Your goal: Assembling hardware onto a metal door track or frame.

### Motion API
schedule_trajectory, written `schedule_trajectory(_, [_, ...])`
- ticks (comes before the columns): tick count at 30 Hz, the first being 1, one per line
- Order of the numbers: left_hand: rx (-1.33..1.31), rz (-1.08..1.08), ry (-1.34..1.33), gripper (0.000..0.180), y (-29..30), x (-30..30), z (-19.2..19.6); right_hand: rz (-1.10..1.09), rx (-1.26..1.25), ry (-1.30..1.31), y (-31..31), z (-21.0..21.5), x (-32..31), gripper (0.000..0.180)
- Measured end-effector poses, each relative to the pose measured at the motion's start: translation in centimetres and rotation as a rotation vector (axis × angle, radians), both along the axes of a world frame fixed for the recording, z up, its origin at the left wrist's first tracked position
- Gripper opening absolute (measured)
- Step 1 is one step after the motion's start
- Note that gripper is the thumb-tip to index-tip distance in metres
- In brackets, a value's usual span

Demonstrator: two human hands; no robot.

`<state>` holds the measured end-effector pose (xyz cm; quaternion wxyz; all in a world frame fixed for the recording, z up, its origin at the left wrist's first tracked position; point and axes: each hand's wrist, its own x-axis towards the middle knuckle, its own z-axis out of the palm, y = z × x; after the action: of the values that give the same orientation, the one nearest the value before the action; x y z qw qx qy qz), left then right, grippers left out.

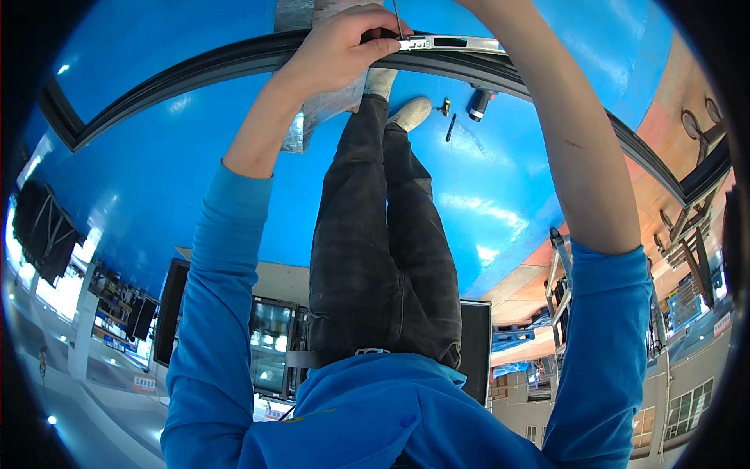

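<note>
A long black window-like frame (211, 69) stretches across the upper part of the view, its edges bent by the lens. Along its top runs a silver slotted metal fitting (467, 44). My left hand (344, 43) is closed at this fitting's left end, thumb and fingers pinched against it, resting over the black frame. A thin dark shaft (398, 19) stands almost upright with its lower end at the fitting; its top is cut off. My right forearm (574, 133) reaches up past the fitting's right end, and the hand itself lies beyond the upper edge.
On the blue floor (484, 180) near my shoes (410, 114) lie a drill-like power tool (480, 103), a small yellow-black tool (444, 107) and a black pen-like stick (451, 127). A plastic-wrapped block (332, 109) stands under the frame. A metal-legged stand (560, 266) is at right.
</note>
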<state>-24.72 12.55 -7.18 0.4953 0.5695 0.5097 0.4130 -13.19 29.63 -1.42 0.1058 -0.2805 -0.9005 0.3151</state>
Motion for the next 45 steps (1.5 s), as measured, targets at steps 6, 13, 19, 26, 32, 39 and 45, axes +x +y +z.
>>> schedule_trajectory(6, [-0.080,0.032,-0.042,0.010,0.0,0.1,0.4,-0.200,-1.180,0.052,4.5,0.2,2.0,0.038])
schedule_trajectory(13, [-0.223,0.041,-0.001,0.011,-0.2,-0.1,1.3,-0.115,-0.853,0.192,2.2,2.2,4.0,0.044])
schedule_trajectory(19, [-0.191,0.070,-0.024,0.013,0.0,0.3,1.8,-0.139,-0.583,0.041,1.2,2.5,3.2,0.047])
schedule_trajectory(26, [-0.203,0.100,0.000,0.012,-0.2,0.5,1.8,-0.055,0.048,-0.083,0.8,1.1,2.3,0.050])
schedule_trajectory(32, [-0.201,0.091,0.013,0.013,-0.3,0.4,1.3,0.033,0.286,-0.514,1.4,2.4,0.8,0.044])
schedule_trajectory(39, [0.119,0.109,-0.097,0.032,-0.3,0.4,1.3,0.089,-0.374,-0.032,3.2,2.5,2.5,0.044])
schedule_trajectory(45, [-0.269,-0.049,0.207,0.049,0.0,-0.8,0.5,0.111,-0.382,0.019,3.2,3.9,2.6,0.040])
